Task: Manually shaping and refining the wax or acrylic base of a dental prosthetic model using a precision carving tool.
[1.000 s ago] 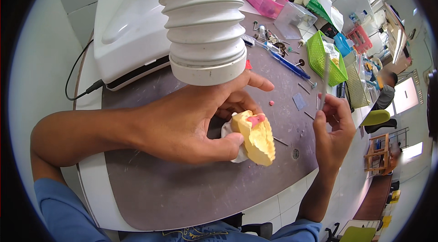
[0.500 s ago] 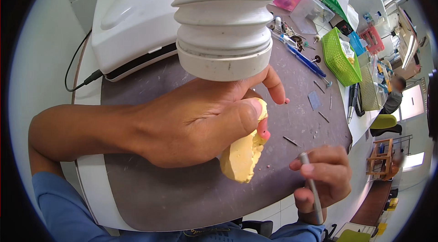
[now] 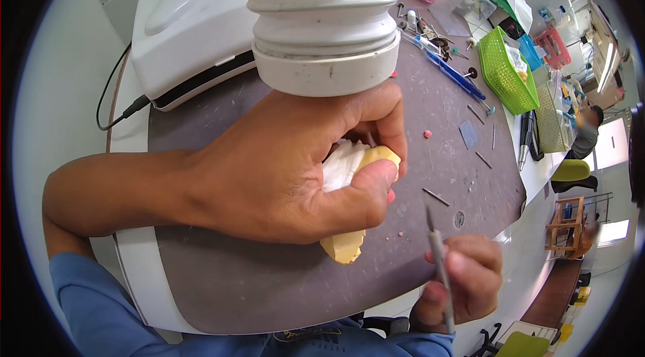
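My left hand [image 3: 282, 179] is closed around a yellow plaster dental cast [image 3: 344, 247], its thumb pressed on the near face and the index finger curled over the far end. A white part [image 3: 344, 165] of the cast shows between thumb and palm. At the thumb tip a little pink wax [image 3: 391, 196] sticks out; most of the cast is covered by my hand. To the right, my right hand [image 3: 474, 275] grips a slim metal carving tool [image 3: 438, 259] like a pen. Its pointed end faces up and away, apart from the cast.
A white ribbed hose [image 3: 326, 21] hangs just above my left hand. Behind it stands a white machine [image 3: 191, 27]. Small metal burs [image 3: 437, 196], a pink lump [image 3: 428, 134], a blue square [image 3: 469, 134] and a blue pen [image 3: 457, 76] lie rightward, near a green basket [image 3: 497, 64].
My left hand has turned the cast and its index finger has folded onto it, baring the white part. A pink lump now lies on the mat. The carving tool has shifted slightly left.
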The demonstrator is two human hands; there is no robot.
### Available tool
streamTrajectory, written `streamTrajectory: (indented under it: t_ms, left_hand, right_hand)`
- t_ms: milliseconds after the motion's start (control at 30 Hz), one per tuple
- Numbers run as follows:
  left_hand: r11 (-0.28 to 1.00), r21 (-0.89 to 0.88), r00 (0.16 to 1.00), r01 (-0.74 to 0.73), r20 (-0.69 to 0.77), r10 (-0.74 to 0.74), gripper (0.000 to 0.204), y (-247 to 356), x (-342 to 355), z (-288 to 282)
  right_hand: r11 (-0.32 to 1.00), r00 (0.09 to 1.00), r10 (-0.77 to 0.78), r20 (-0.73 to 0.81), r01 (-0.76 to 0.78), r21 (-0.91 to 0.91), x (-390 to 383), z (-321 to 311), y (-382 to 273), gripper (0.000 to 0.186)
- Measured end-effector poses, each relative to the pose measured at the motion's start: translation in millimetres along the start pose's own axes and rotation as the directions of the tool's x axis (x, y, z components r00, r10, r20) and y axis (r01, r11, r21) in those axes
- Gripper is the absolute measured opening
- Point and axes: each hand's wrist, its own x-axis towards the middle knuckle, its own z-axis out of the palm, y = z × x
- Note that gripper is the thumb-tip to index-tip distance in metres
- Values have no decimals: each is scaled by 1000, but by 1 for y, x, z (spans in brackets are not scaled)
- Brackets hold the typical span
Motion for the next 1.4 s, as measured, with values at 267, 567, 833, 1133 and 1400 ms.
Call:
streamTrajectory:
  t_ms: [267,567,833,1133,1400]
  left_hand:
    - [957,231,977,-176,-81,199,18,-4,-3,8]
    - [944,301,970,-134,-154,187,19,-7,-4,7]
    - [927,345,968,-149,-140,208,19,-5,-2,6]
    - [922,349,963,-169,-140,229,19,-7,-1,6]
    - [919,355,962,-169,-144,232,18,-7,-2,6]
  right_hand:
    - [998,997,-55,54,58,-37,-8,-5,5,32]
    - [999,998,-41,40,41,8,-11,-3,3,24]
    - [993,989,-115,90,111,49,-6,-1,9,23]
    - [988,983,-150,107,147,43,-2,0,11,22]
    - [990,983,-144,116,144,13,-2,1,8,23]
